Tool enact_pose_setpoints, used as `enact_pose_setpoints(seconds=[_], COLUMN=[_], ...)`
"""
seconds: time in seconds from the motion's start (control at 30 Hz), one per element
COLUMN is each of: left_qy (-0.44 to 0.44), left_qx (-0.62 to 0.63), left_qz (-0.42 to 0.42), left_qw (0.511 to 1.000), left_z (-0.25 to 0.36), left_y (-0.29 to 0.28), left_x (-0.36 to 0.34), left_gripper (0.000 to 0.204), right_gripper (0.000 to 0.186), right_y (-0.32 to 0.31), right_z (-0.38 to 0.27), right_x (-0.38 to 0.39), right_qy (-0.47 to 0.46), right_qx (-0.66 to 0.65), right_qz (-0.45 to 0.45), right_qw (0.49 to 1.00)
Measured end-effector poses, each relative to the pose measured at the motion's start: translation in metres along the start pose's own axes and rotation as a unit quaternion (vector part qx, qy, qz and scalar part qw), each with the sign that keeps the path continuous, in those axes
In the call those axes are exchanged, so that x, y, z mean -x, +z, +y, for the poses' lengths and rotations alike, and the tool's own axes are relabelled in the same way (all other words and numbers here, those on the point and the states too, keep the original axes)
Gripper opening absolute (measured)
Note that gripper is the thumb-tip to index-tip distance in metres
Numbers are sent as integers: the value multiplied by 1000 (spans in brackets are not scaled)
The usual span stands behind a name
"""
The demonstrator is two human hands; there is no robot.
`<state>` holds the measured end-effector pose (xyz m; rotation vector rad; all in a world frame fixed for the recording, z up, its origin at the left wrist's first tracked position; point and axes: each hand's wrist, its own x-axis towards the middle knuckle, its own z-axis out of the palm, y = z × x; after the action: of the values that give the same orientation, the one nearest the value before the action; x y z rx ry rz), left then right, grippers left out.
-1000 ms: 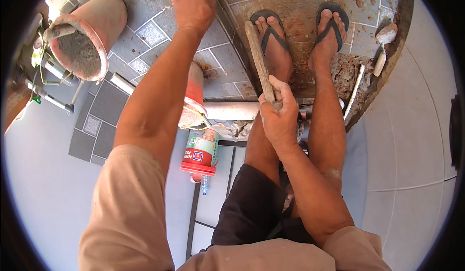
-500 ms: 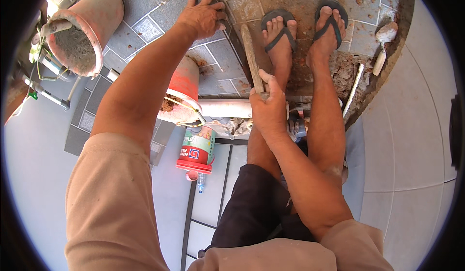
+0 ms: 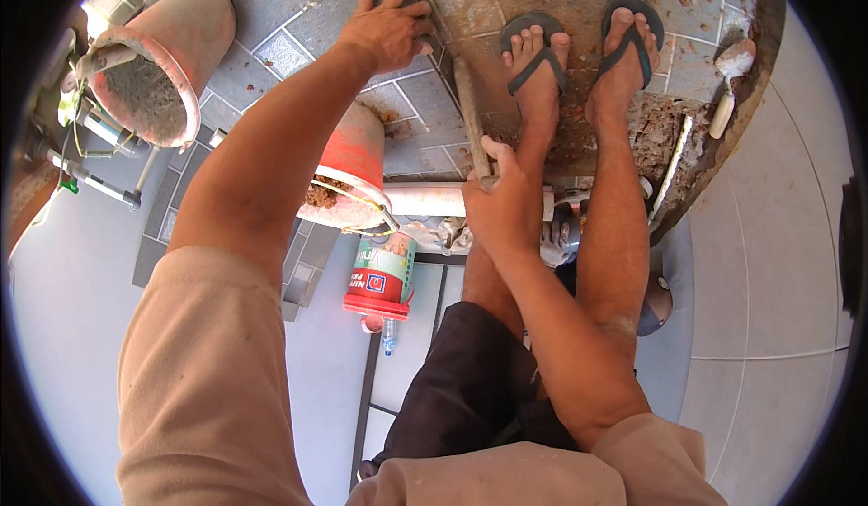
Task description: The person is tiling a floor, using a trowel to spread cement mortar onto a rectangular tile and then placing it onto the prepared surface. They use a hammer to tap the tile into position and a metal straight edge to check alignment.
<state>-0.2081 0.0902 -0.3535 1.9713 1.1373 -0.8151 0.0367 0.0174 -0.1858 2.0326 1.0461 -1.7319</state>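
My left hand [image 3: 387, 31] lies with its fingers spread on the dark edge of a grey tile [image 3: 316, 45] surface. My right hand [image 3: 499, 200] is wrapped round the lower end of a dusty wooden stick [image 3: 468, 108]. The stick points away from me, close beside the tiled edge and left of my feet. Its gripped end is mostly hidden in my fist. My feet, in dark flip-flops [image 3: 537, 58], stand on dirt-strewn paving to the right of the stick.
At the far left a tipped-looking bucket [image 3: 194, 31] holds grey mortar. Another reddish bucket [image 3: 354, 149] with brown soil sits under my left forearm. Nearer are a paint pail [image 3: 384, 266] and a plastic bottle [image 3: 389, 336]. A trowel [image 3: 731, 76] lies right of my feet, near broken ground.
The whole view has shifted slightly, so the buckets, feet and trowel appear a little farther right and lower. Both hands keep nearly the same pose; the stick remains in my right hand.
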Motion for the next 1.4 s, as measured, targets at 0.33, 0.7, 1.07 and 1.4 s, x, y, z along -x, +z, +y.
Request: enact_pose_setpoints(seconds=[0.33,0.7,1.07,1.4], left_qy=[10,9,-15,-32], left_qx=[30,5,6,21], left_qz=[36,43,14,-10], left_qw=[999,999,1000,999], left_z=[-3,-3,1,7], left_y=[10,15,6,5], left_x=[2,-1,0,0], left_gripper=[37,33,35,35], right_gripper=[51,51,51,48], right_y=[23,7,-3,-10], right_z=[20,24,3,1], right_x=[4,-10,7,0], right_qy=[5,61,4,19], right_qx=[-67,-31,-6,-34], right_qz=[49,-18,13,-32], right_qw=[997,998,1000,999])
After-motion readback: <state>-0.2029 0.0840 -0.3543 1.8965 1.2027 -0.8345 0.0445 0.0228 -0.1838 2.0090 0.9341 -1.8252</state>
